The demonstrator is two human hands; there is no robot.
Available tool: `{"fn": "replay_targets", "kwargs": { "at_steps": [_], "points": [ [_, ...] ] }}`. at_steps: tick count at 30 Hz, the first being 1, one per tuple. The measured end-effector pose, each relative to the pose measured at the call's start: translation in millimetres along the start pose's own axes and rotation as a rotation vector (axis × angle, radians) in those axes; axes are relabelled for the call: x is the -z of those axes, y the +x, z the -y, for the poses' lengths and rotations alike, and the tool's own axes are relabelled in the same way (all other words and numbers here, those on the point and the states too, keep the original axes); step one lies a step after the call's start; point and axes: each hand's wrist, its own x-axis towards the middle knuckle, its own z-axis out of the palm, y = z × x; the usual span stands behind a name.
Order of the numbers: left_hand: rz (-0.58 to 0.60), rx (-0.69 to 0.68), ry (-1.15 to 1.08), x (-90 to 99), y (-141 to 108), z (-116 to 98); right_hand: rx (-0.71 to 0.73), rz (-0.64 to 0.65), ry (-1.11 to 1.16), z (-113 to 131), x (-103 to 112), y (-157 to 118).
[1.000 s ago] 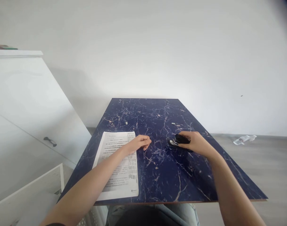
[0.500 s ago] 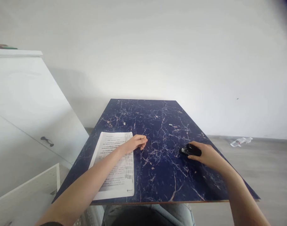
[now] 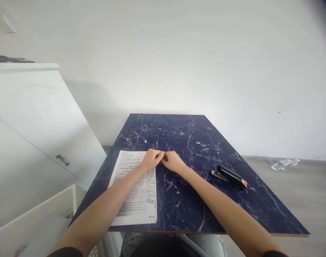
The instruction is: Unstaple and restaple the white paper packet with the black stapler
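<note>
My left hand [image 3: 153, 159] is closed by the top right corner of a printed sheet of paper [image 3: 134, 210]. My right hand [image 3: 174, 161] is closed too, and its fingertips meet those of my left hand. Anything pinched between them is too small or hidden to make out. To the right lies a black stapler [image 3: 229, 176] with an orange end, and no hand touches it. It rests on the dark blue marbled table [image 3: 179, 214], its upper arm lifted from the base.
Two small grey pieces, one on the left [image 3: 145, 141] and one on the right [image 3: 198, 143], lie farther back on the table. A white cabinet [image 3: 39, 107] stands at left. Clear plastic packaging [image 3: 284, 164] lies on the floor at right, near the wall.
My right hand has let go of the stapler and moved left to meet my left hand. The stapler now lies on the table. The view has shifted slightly.
</note>
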Motion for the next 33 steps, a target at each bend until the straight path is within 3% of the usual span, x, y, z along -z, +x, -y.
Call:
{"fn": "replay_targets", "kwargs": {
  "at_steps": [4, 33],
  "points": [
    [0.033, -0.033, -0.003, -2.3, 1, 4, -0.019, 0.051, -0.139, 3, -17, 11],
    [0.079, -0.060, -0.009, -4.1, 0, 3, -0.034, 0.063, -0.068, -2, -12, 4]
  ]
}}
